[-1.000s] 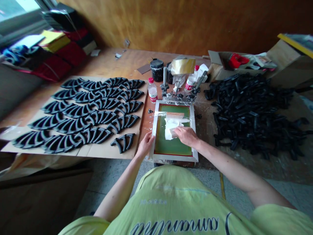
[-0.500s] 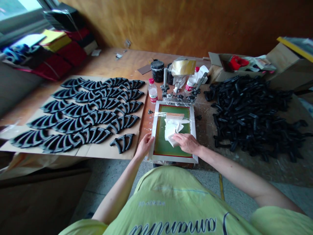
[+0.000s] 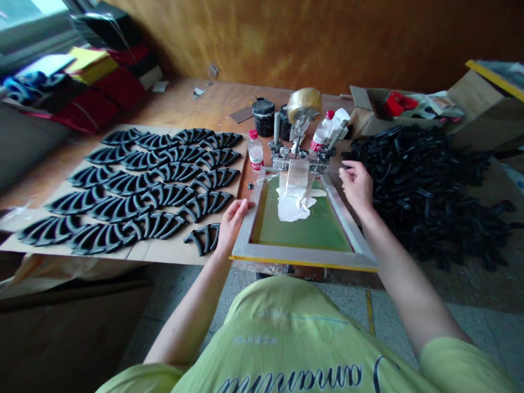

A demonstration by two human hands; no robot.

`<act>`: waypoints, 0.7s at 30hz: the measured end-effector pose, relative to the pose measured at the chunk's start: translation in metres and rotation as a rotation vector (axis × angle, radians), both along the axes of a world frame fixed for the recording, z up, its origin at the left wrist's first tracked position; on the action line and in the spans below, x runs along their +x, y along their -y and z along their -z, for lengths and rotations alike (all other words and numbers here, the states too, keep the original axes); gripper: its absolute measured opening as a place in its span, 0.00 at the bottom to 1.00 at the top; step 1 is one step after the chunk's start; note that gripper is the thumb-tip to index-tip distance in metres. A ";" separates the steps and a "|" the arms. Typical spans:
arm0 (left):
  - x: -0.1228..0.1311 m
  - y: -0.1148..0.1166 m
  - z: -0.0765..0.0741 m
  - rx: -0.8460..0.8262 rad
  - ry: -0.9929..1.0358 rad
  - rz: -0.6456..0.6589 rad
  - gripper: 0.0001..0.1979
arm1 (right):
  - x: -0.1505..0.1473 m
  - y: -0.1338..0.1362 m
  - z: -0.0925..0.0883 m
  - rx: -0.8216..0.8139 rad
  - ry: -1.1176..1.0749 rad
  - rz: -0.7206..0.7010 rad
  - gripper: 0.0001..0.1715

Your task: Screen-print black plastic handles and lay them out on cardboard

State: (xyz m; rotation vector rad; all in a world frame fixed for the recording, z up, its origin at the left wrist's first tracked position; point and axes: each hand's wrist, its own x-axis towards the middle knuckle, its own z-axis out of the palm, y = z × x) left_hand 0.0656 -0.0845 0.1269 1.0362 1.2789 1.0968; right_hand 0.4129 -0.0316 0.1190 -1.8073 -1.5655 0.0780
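Observation:
A hinged printing screen frame (image 3: 303,255) with green mesh is tilted up toward me, a smear of white ink and a pale squeegee (image 3: 295,192) lying on the mesh. My left hand (image 3: 232,224) grips the frame's left rail. My right hand (image 3: 357,184) hovers just right of the frame near the pile of black plastic parts (image 3: 426,185), fingers loosely curled with nothing visible in them. A single black curved part (image 3: 206,238) lies on the cardboard close to my left hand.
Rows of black curved parts (image 3: 135,185) cover a cardboard sheet (image 3: 164,252) at left. Behind the frame stand small bottles (image 3: 256,153), black ink tubs (image 3: 262,115) and a tape roll (image 3: 303,103). Cardboard boxes (image 3: 483,103) sit at right, stacked coloured sheets (image 3: 90,82) at back left.
The screen frame has been lifted on its hinge from flat to tilted up. My right hand left the white ink on the mesh and moved right toward the black parts pile.

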 end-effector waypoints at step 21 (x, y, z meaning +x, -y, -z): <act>0.060 0.066 0.052 -0.529 0.412 0.116 0.24 | -0.140 0.108 0.057 -0.241 0.158 -0.581 0.11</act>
